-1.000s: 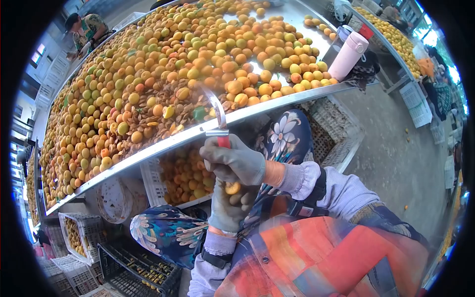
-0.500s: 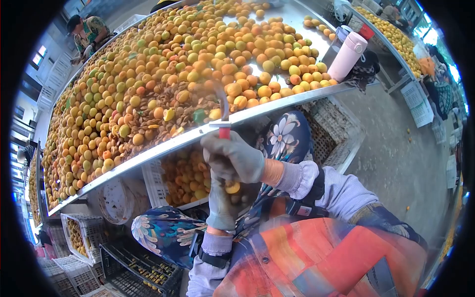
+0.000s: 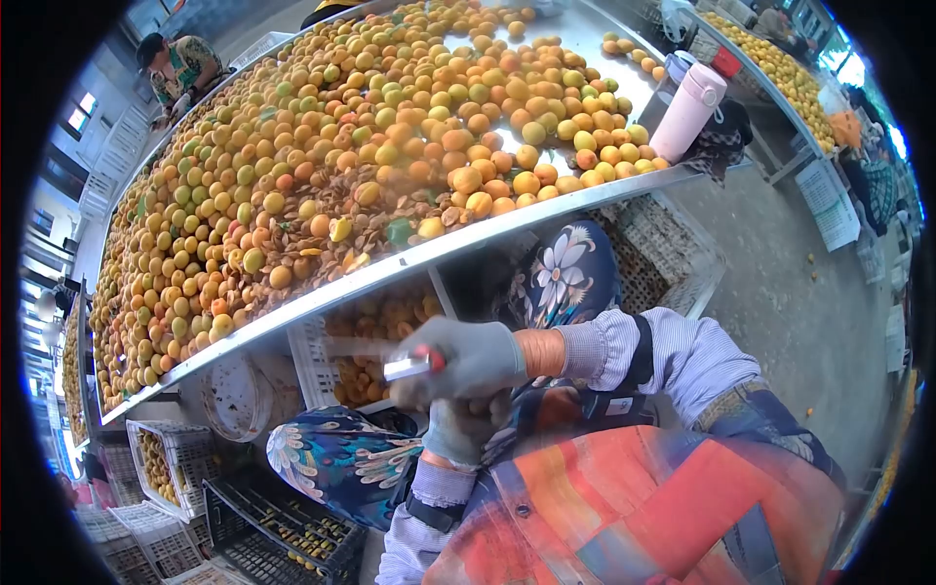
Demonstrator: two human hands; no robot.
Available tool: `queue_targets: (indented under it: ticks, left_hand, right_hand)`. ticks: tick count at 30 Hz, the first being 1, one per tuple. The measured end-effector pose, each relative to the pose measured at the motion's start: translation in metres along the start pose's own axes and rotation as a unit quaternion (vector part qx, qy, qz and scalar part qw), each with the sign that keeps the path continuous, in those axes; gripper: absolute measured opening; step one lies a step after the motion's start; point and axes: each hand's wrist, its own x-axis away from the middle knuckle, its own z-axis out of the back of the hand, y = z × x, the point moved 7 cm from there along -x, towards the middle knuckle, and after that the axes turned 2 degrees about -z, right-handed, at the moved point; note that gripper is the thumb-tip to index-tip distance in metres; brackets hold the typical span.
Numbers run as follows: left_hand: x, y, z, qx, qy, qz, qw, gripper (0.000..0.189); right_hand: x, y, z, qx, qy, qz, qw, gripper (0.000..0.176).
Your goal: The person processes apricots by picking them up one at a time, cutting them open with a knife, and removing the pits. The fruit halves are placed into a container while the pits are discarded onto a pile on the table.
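My right hand (image 3: 468, 359), in a grey glove, is closed around the red handle of a knife (image 3: 408, 367). Its metal collar points left, and the blade is smeared by motion. Just below, my gloved left hand (image 3: 460, 429) has its fingers curled, partly covered by my right hand; what they hold is hidden. Both hands are over my lap, beside a white crate (image 3: 310, 363) of halved or whole apricots (image 3: 363, 382) under the table edge. On the metal table (image 3: 419, 255) lie many apricots (image 3: 312, 127) and a patch of brown pits (image 3: 336, 219).
A pink bottle (image 3: 688, 112) stands at the table's right corner. Below left are a white bucket (image 3: 237, 395), a white crate (image 3: 174, 468) and a black crate (image 3: 278, 526). Another person (image 3: 180, 73) sits at the far left side.
My right hand has come down and turned, so the knife swings from pointing up over the table edge to pointing left. The orange fruit piece seen by my left hand is out of sight.
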Motion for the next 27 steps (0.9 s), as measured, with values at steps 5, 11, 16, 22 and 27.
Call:
queue_targets:
  ticks: [5, 11, 16, 22, 27]
  left_hand:
    - [-0.019, -0.02, 0.0, 0.631, 0.174, 0.258, 0.711, 0.05]
    - [-0.019, -0.014, -0.015, 0.75, 0.217, 0.293, 0.553, 0.049]
    - [-0.018, -0.016, 0.034, 0.076, 0.253, 0.149, 0.953, 0.038]
    - [-0.022, -0.003, 0.018, 0.428, 0.257, 0.183, 0.847, 0.026]
    - [-0.018, 0.001, 0.006, 0.669, 0.228, 0.199, 0.678, 0.026]
  right_hand:
    - [0.002, 0.041, 0.046, -0.372, 0.266, -0.106, 0.883, 0.029]
    - [0.018, 0.046, 0.063, -0.377, 0.336, -0.122, 0.854, 0.028]
    - [0.016, 0.042, 0.054, -0.387, 0.323, -0.079, 0.86, 0.029]
    - [0.007, 0.022, 0.037, -0.323, 0.241, -0.026, 0.915, 0.027]
    - [0.004, 0.028, 0.03, -0.331, 0.246, -0.022, 0.911, 0.023]
